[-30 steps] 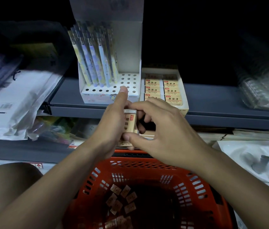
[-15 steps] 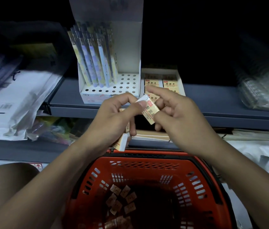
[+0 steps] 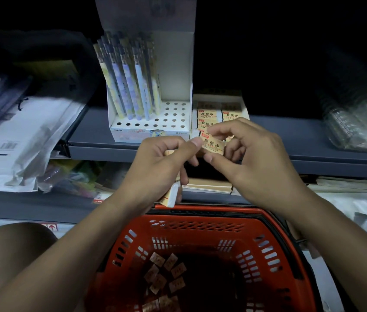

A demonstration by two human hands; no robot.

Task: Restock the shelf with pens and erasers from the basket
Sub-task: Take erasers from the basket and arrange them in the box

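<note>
While pinched between both hands' grips, eraser [image 3: 212, 146] above basket [image 3: 200, 224]

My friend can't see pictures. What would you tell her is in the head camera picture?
Two hands hold one boxed eraser between them, the right hand pinching it, the left hand also gripping more erasers. Behind are a pen display and an eraser tray; below, a red basket.

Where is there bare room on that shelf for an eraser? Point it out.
Bare grey shelf runs between the eraser box and the clear plastic packs at the right. The pen display has open holes along its front and right. Left of it, white bags crowd the shelf.
</note>
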